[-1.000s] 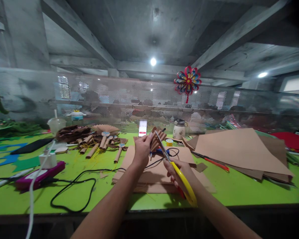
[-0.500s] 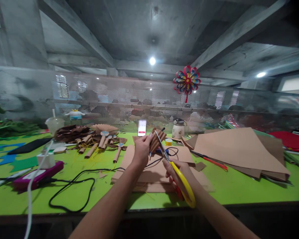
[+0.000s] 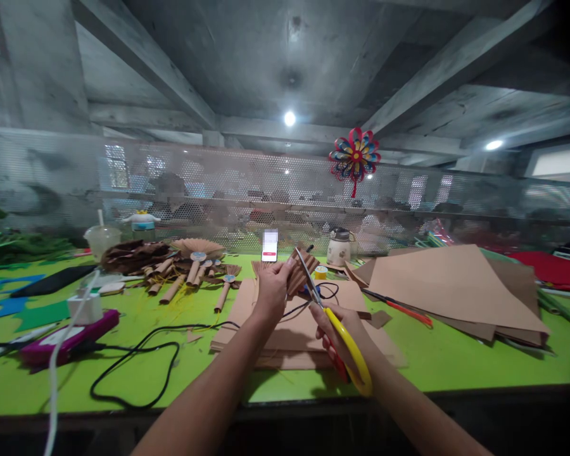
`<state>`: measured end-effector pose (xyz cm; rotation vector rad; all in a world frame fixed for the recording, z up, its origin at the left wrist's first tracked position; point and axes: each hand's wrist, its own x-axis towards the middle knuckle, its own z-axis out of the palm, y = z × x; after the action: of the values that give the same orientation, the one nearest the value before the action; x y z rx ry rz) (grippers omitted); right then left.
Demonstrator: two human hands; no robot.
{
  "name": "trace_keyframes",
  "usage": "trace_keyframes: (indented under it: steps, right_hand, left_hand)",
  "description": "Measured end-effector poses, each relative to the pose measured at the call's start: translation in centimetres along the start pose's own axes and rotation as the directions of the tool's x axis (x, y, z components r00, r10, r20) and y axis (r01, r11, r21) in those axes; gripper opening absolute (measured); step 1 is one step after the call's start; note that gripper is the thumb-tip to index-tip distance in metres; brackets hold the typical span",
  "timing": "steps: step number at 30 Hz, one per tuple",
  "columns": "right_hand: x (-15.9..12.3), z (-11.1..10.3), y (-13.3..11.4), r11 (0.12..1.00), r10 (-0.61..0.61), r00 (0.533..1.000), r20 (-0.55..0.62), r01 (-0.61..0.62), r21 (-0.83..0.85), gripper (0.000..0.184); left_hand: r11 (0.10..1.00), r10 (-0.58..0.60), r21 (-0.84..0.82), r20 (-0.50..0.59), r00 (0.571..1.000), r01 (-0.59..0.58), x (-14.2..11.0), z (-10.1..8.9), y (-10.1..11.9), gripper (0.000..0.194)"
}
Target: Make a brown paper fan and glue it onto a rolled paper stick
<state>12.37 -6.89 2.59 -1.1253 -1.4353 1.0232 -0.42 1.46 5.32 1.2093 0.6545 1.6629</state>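
In my left hand (image 3: 272, 288) I pinch a piece of pleated brown paper (image 3: 298, 276) above the table. My right hand (image 3: 335, 326) is wrapped round the handles of a pair of scissors (image 3: 349, 348), one yellow and one red. The scissor blades point up and away, lying along the pleated paper, and it is hard to tell how far apart they are. Beneath both hands lies a stack of brown paper sheets (image 3: 289, 342). A small yellow spool (image 3: 321, 272) stands just beyond the scissors.
To the left lie several paper fans with rolled handles (image 3: 197, 269) and a purple power strip (image 3: 71, 339) with cables. A phone (image 3: 269, 246) and a jar (image 3: 339, 246) stand at the back. Large brown sheets (image 3: 446, 285) and a red-handled tool (image 3: 408, 312) lie right.
The whole view shifts slightly. My hands, the pleated paper and the scissors keep nearly the same pose, with only a slight movement.
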Motion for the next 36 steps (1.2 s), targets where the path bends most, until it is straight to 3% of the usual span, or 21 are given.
trace_keyframes:
  steps: [11, 22, 36]
  right_hand:
    - [-0.1, 0.0, 0.2, 0.999, 0.025, 1.000, -0.002, -0.025, -0.032, 0.054]
    - [0.2, -0.3, -0.2, 0.999, -0.040, 0.999, 0.033, 0.039, 0.007, 0.053]
    - [0.3, 0.1, 0.9, 0.999, -0.013, 0.999, -0.031, 0.015, 0.044, 0.053]
  left_hand:
    - [0.999, -0.008, -0.039, -0.002, 1.000, 0.008, 0.3, -0.1, -0.2, 0.032]
    - [0.999, -0.014, -0.049, 0.090, 0.996, 0.018, -0.4, 0.2, -0.2, 0.033]
    - [0.999, -0.017, -0.041, 0.110, 0.994, 0.022, -0.1, -0.1, -0.6, 0.034]
